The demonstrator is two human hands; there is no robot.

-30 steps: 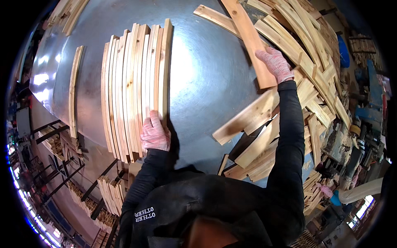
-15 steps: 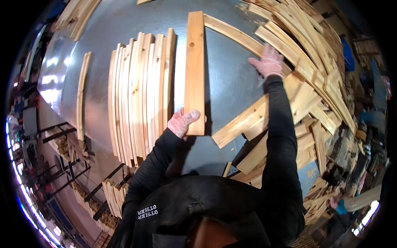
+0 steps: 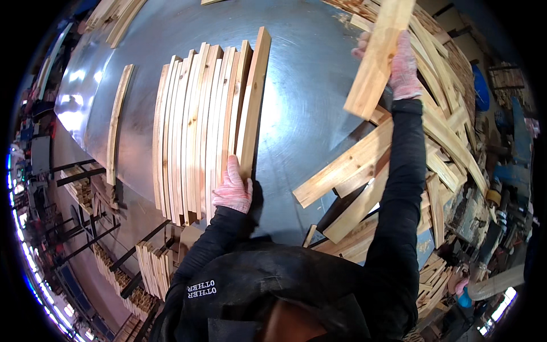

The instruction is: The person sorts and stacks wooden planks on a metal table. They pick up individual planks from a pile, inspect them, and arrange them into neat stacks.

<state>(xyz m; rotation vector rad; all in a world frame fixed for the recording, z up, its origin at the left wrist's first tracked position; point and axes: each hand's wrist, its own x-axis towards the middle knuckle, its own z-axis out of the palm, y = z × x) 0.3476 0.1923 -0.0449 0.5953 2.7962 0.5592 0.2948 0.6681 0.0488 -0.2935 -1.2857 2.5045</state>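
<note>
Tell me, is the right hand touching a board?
Touching. The head view shows the right hand gripping a board, with parts of the hand showing at both long edges.

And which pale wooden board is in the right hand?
The broad, pale wooden board at upper right: the pink-gloved right hand shows at both its long edges, while the loose wooden boards nearby lie ungripped.

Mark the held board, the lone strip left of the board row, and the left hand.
Held board (image 3: 375,61): head view, middle of broad face.
Lone strip (image 3: 118,122): head view, middle of length.
Left hand (image 3: 232,192): head view, its gloved back.
</note>
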